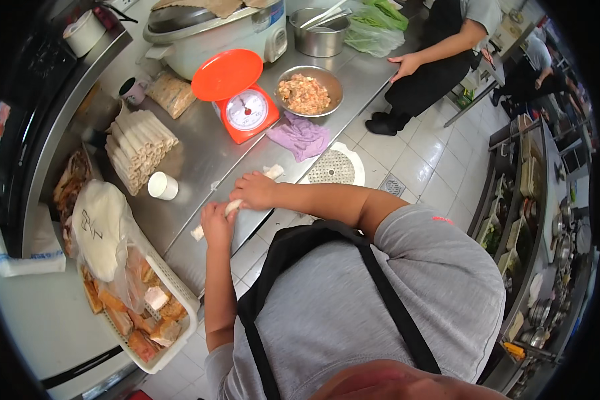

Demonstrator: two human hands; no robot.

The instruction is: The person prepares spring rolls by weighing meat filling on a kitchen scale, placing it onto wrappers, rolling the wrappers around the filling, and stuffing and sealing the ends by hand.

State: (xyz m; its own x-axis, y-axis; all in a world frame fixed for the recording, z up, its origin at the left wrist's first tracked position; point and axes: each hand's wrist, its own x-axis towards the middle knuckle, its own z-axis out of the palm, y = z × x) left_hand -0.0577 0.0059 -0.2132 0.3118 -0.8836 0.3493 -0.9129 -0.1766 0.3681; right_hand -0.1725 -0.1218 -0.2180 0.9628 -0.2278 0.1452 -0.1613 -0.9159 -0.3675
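Observation:
A long pale wrapper roll [234, 206] lies on the steel counter's front part, its ends showing beyond both hands. My left hand [218, 222] is closed around its lower-left part. My right hand [254, 191] grips it farther up and right; the far end comes out past the knuckles. A white cup [163, 185] stands beyond my hands, beside a stack of pale rolls [139, 145]. Farther back are an orange dial scale [247, 110] and a steel bowl of chunky filling [304, 94], with a crumpled purple cloth [300, 136] in front of the bowl.
A white plastic basket [172, 280] of meat pieces and a bagged pale slab is at lower left. A large cooker [215, 35], a steel pot [320, 37] and bagged greens [377, 25] stand at the back. Another person's hand [407, 65] rests at the counter's edge.

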